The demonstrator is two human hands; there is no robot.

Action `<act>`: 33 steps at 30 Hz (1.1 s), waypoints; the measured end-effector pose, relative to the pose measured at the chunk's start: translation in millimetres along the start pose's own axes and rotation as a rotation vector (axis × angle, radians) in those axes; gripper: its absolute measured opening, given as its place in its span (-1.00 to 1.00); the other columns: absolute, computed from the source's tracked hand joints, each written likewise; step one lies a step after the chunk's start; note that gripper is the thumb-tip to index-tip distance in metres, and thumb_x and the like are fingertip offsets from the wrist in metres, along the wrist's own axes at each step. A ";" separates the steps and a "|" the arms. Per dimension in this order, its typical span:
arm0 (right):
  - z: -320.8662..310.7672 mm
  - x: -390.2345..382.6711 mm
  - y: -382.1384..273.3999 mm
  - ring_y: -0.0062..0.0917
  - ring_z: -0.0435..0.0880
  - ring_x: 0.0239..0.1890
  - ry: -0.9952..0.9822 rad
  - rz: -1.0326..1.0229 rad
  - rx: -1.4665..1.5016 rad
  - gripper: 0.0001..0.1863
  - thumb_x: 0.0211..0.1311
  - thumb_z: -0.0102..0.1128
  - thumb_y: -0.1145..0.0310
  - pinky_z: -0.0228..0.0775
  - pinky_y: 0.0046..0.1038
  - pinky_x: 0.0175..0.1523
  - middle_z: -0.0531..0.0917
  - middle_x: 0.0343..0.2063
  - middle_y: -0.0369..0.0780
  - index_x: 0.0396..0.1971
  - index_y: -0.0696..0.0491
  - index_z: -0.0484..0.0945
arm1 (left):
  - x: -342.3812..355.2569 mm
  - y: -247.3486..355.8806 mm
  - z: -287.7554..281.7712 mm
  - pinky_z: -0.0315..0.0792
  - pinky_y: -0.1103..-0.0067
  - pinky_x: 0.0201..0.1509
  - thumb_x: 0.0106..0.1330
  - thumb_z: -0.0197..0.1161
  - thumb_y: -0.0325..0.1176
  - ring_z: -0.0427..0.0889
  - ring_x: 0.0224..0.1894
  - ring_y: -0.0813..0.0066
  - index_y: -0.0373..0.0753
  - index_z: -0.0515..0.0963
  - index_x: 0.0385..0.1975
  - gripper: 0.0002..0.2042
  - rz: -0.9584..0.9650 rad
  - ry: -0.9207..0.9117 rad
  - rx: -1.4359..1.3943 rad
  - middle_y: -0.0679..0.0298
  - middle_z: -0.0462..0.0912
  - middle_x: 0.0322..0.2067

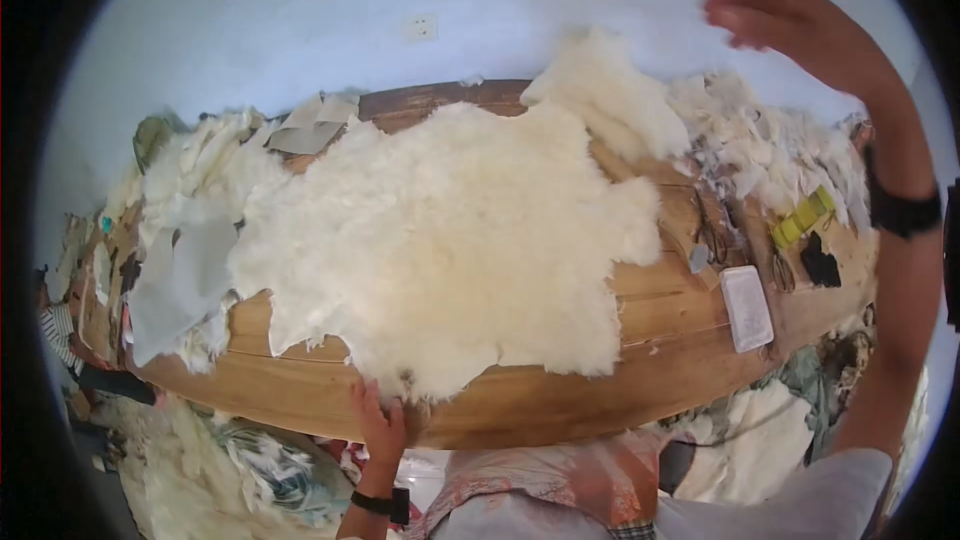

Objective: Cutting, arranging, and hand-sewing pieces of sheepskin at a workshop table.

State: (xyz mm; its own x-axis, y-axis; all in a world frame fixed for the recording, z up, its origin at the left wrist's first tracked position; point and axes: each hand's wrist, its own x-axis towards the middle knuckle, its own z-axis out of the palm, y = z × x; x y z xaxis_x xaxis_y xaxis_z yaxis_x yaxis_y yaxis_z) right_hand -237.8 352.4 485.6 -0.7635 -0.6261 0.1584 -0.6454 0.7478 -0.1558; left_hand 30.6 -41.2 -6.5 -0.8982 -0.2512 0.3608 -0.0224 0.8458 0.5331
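Observation:
A large cream sheepskin (440,230), wool side up, lies spread over the wooden table (670,315). My left hand (380,428) is at its near edge, fingers stretched out and the fingertips touching the wool; nothing is gripped. Raised well above the table at the upper right is my right hand (765,10), slightly blurred. Its fingers are loosely bent, and no object shows in it. Just beyond the skin's far right corner lies a second fleece piece (605,90).
Wool scraps (770,145) pile at the back right, near a yellow-green strip (803,217), scissors (783,270) and a white tray (747,308). Grey sheets (182,285) and more wool lie left. At the far left edge, another person's striped sleeve (58,335) shows. Pale hides (180,470) lie below the table.

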 end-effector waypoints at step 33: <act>432.1 179.0 397.4 -0.17 0.64 -0.33 0.762 1.169 0.041 -0.54 0.03 0.09 0.27 0.48 -0.25 -0.18 0.66 -0.35 -0.04 0.01 0.00 0.45 | 6.8 11.8 9.9 0.26 0.09 0.14 0.30 0.14 -0.32 0.33 0.12 -0.18 -0.37 0.38 0.06 -0.62 -0.146 -0.047 0.304 -0.19 0.32 0.11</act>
State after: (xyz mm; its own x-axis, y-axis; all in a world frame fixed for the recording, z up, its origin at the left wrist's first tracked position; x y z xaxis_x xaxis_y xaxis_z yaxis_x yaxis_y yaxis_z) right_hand -639.9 442.0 30.8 -0.6635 0.6313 0.4015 0.3397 0.7323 -0.5902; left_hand 19.8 -28.3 -5.4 -0.8950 -0.3641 0.2577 -0.2759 0.9058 0.3215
